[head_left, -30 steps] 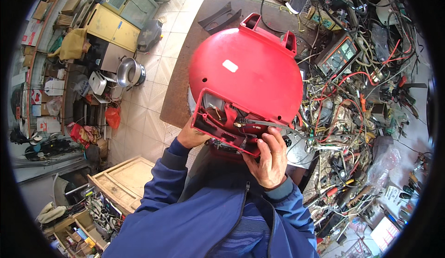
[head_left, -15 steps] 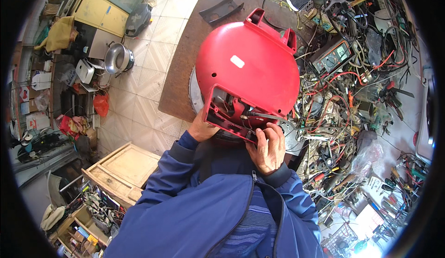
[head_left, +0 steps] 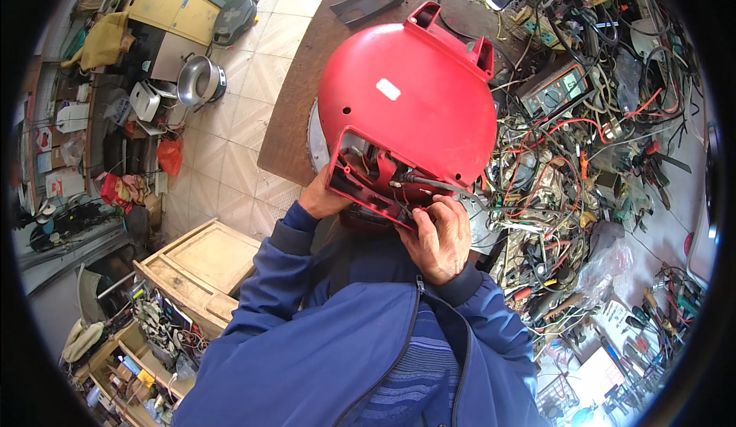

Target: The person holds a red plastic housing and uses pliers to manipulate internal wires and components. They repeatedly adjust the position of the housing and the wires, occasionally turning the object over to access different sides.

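A big red shell — round and shiny, like the cover of a machine — is held up in front of the person, over the near edge of a brown surface. Its open underside faces the person, and you can see wires and small parts inside.

The left hand is at the lower left edge of the red shell. Its fingers are curled around that edge and grip it from below. The right hand is at the lower right edge of the opening. Its fingers are bent and pressed close together right at the rim, where thin wires come out. If they pinch something small, it is too tiny to tell.

Both arms wear blue sleeves.

To the right of the shell lies a big messy pile of wires in red, black and yellow. A grey meter with a dial sits in that pile. On the tiled floor to the left stands a metal pot, and nearer the person there is a wooden box.
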`<state>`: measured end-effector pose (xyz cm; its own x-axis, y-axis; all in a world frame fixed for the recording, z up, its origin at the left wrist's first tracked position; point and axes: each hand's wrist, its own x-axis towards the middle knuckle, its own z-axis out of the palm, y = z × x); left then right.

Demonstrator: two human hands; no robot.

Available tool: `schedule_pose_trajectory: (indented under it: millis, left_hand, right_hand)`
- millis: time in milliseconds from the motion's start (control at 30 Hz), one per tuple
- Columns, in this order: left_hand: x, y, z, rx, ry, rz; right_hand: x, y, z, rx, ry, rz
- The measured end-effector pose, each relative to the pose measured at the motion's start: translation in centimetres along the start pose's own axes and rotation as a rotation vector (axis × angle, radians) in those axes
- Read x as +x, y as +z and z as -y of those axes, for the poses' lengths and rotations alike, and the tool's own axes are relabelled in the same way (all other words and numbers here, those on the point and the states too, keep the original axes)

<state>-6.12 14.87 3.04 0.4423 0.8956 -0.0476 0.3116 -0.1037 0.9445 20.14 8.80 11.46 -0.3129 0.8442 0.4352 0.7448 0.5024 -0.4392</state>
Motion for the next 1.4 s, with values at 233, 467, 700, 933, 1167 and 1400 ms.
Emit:
schedule_pose_trajectory:
  millis: [233,467,700,933,1167,1400]
  left_hand:
    - [0.2,0.0,0.2,0.038,0.058,0.030]
    - [-0.1,0.4,-0.1,-0.065,-0.046,-0.001]
    - [0.4,0.1,-2.1,-0.305,-0.166,-0.010]
    - [0.6,0.4,-2.2,-0.342,-0.126,-0.066]
    - [0.4,0.6,-1.8,-0.183,-0.049,-0.084]
    - [-0.6,1.3,-4.4,-0.139,-0.152,-0.239]
  right_hand:
    - [0.8,-1.7,-0.2,0.167,0.098,0.132]
    - [2.2,-2.4,-0.1,0.260,0.305,0.229]
    - [3.4,-2.2,0.1,0.233,0.333,0.343]
    - [4.0,-1.8,0.3,0.211,0.364,0.341]
    - [4.9,-2.3,0.1,0.216,0.403,0.416]
    - [5.1,-2.6,0.5,0.235,0.428,0.421]
